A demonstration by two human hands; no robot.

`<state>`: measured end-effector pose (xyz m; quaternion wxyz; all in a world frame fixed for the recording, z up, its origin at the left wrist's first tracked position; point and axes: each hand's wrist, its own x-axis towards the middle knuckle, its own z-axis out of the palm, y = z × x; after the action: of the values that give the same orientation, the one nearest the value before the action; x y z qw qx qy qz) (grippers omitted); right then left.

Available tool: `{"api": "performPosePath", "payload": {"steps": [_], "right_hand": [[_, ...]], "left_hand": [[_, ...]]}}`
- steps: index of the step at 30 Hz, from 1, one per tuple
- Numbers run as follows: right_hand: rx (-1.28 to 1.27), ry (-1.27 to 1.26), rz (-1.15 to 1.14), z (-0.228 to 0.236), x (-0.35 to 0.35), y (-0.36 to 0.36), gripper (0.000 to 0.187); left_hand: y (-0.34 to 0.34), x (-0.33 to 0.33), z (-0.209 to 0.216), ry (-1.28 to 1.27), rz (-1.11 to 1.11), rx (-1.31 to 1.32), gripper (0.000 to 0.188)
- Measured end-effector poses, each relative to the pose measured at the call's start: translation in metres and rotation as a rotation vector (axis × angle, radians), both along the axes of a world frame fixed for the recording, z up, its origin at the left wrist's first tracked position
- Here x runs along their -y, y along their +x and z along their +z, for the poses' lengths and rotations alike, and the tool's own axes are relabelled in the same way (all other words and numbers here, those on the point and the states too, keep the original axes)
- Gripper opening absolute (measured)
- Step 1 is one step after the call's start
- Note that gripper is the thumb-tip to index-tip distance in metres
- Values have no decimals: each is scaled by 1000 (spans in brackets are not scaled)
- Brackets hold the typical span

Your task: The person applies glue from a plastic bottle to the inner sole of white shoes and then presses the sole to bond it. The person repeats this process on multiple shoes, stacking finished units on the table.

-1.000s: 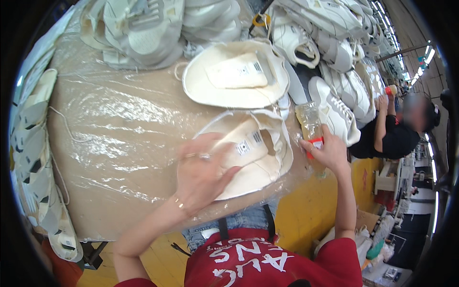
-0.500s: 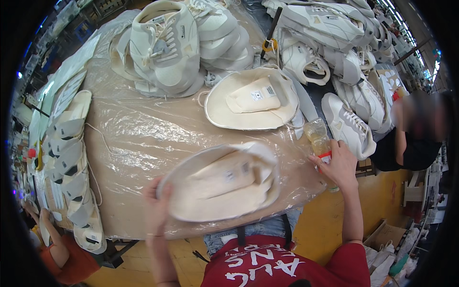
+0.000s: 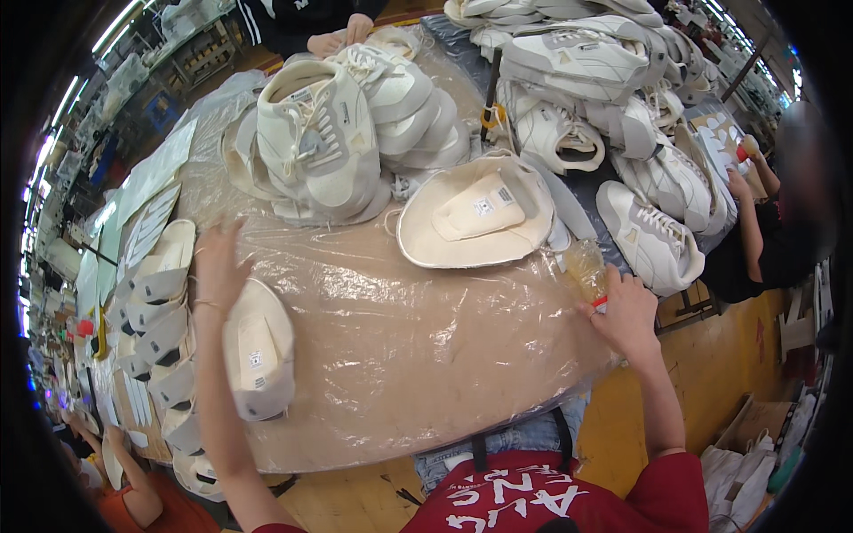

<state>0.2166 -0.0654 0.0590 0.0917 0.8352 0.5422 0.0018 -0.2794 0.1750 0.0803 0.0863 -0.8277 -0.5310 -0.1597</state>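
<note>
My left hand [image 3: 222,262] is at the left of the table, its fingers apart and nothing in it. Just below it, a cream shoe upper [image 3: 258,351] lies with its hollow side up, partly behind my left forearm. At the table's right edge my right hand [image 3: 626,306] is closed around a bottle [image 3: 585,266] of yellowish stuff with a red band; its lower end is hidden by my fingers. Another cream upper [image 3: 475,218] with a pale insole-like panel inside sits in front of me, hollow side up.
A plastic-covered table [image 3: 426,355] spreads before me. Stacked white-grey sneakers [image 3: 320,151] stand at its far side, with a larger pile [image 3: 577,71] at the far right. Overlapping shoe parts [image 3: 160,311] line the left. Co-workers' hands [image 3: 342,35] show beyond the table, others at both sides.
My left hand has moved left and let go of the upper, which was blurred in front of me and now lies at the left. My right hand still grips the bottle. The view has shifted slightly.
</note>
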Motion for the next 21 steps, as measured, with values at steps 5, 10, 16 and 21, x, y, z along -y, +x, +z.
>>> {"api": "performPosePath", "payload": {"steps": [5,10,16,21], "right_hand": [[11,87,42,1,3,-6,86],[-160,346,194,-1,-4,2,82],[-442,561,159,3,-110,2,59],[-538,624,335,22,-146,-22,21]], "left_hand": [[181,40,-27,-305,-520,234,52],[260,57,-71,-30,-563,-258,60],[253,57,-69,-49,-728,-249,40],[210,97,-22,183,-747,-146,31]]}}
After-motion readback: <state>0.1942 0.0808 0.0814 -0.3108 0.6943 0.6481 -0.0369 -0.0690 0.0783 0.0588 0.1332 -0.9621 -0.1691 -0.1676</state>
